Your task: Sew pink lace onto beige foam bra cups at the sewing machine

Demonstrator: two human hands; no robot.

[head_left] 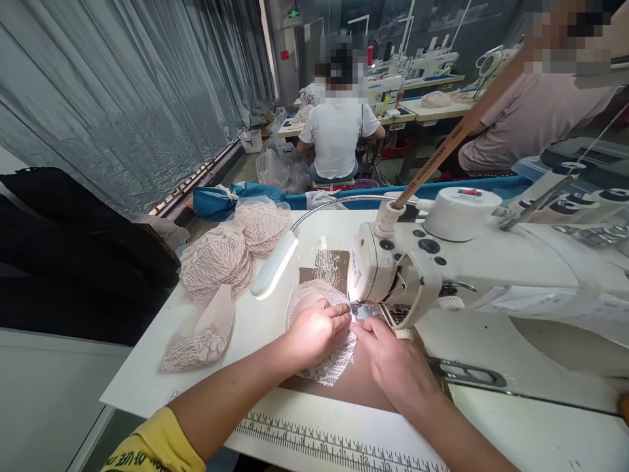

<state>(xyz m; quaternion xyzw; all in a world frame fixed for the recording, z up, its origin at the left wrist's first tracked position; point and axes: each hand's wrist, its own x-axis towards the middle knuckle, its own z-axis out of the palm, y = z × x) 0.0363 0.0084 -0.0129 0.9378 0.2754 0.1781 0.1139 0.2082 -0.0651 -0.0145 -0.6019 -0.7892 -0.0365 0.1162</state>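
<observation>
A rounded, cup-like beige lace piece (331, 367) lies under the needle end of a white sewing machine (373, 255). My left hand (317, 331) presses on its upper side, fingers together and tips close to the presser foot; the thumb is hidden. At the piece's right edge, just in front of the foot, my right hand (393, 354) pinches the fabric between thumb and forefinger. The machine's lamp lights the stitching spot, but the needle itself is too small to make out.
Stacked lace pieces (216, 262) and a folded lace piece (201, 337) lie on the left of the table. A lamp (275, 265) on a bendy neck hangs over the work. A printed ruler strip (324, 446) runs along the front edge. A co-worker (338, 134) sits ahead.
</observation>
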